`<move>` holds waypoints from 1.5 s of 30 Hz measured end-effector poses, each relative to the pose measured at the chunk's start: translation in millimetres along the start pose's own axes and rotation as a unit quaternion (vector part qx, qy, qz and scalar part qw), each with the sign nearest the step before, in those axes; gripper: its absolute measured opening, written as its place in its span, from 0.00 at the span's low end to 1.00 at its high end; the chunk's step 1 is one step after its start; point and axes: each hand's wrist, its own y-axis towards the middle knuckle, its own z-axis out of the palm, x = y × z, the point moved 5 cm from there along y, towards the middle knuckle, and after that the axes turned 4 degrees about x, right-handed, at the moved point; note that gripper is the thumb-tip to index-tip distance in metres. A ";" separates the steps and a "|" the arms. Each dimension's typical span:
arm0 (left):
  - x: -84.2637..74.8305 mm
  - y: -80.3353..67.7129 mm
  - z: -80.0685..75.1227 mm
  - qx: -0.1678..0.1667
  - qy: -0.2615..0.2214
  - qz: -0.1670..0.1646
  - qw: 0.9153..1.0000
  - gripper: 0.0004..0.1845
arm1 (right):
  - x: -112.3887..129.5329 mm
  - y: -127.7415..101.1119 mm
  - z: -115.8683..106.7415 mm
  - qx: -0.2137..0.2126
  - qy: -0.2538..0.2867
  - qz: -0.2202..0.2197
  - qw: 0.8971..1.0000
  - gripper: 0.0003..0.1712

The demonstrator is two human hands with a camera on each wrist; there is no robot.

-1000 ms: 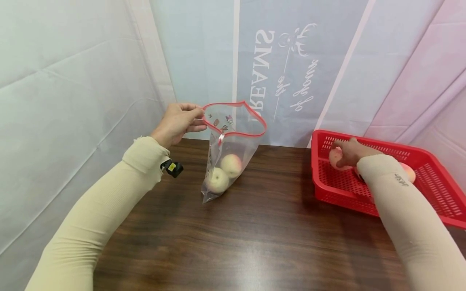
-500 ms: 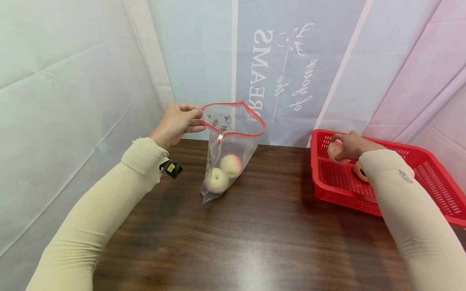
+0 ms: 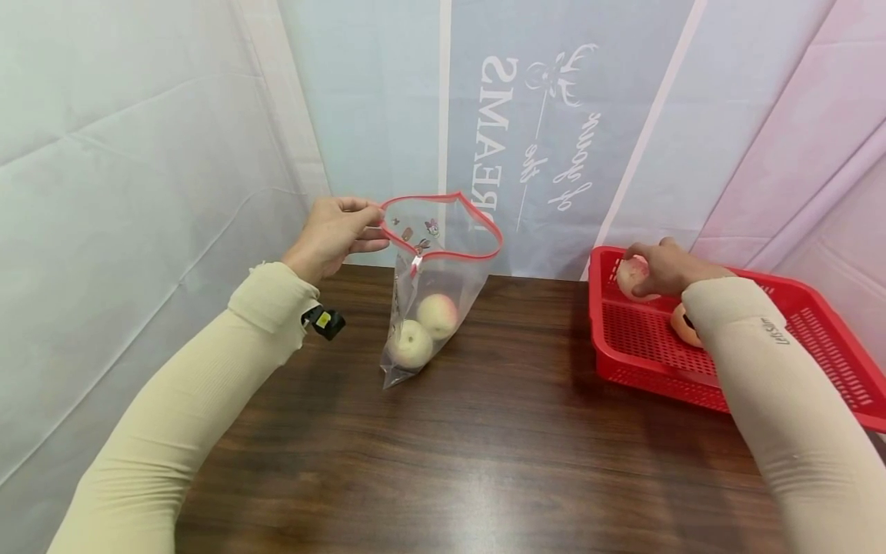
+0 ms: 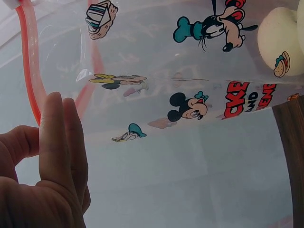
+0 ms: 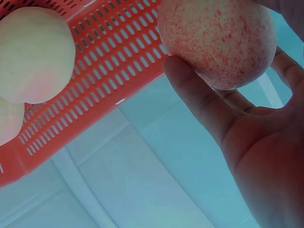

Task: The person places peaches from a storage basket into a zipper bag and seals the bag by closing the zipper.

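Observation:
At the left, my left hand [image 3: 339, 235] pinches the red zip edge of a clear zip bag [image 3: 453, 275] between thumb and fingers. The bag stands with its mouth spread, cartoon characters printed on its side [image 4: 190, 108]. Two pale peaches, an upper one [image 3: 438, 315] and a lower one [image 3: 411, 344], lie in its bottom. Over on the right, my right hand [image 3: 670, 269] grips a red-speckled peach [image 5: 218, 42] with thumb and fingers, raised over the left end of a red plastic basket [image 3: 657, 388].
Another peach [image 3: 684, 327] sits in the basket, partly behind the right forearm; the right wrist view has two pale peaches, one higher [image 5: 35, 54] and one lower [image 5: 9, 121]. A dark wooden table [image 3: 443, 462] lies below, and a printed cloth backdrop [image 3: 533, 154] hangs behind.
The right hand has lifted its peach slightly up inside the basket, and the peach by the wrist shows more. The left hand keeps its hold on the bag.

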 end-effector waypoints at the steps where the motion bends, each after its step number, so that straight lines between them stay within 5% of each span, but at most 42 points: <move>1: 0.1 0.1 0.0 0.000 0.000 0.000 1.000 0.21 | 0.6 -0.1 -0.8 -0.003 -0.001 -0.003 1.000 0.40; 45: -2.5 5.5 3.9 -0.005 -0.002 -0.009 1.000 0.20 | 60.7 9.5 -38.4 -0.055 -0.054 -0.078 0.994 0.37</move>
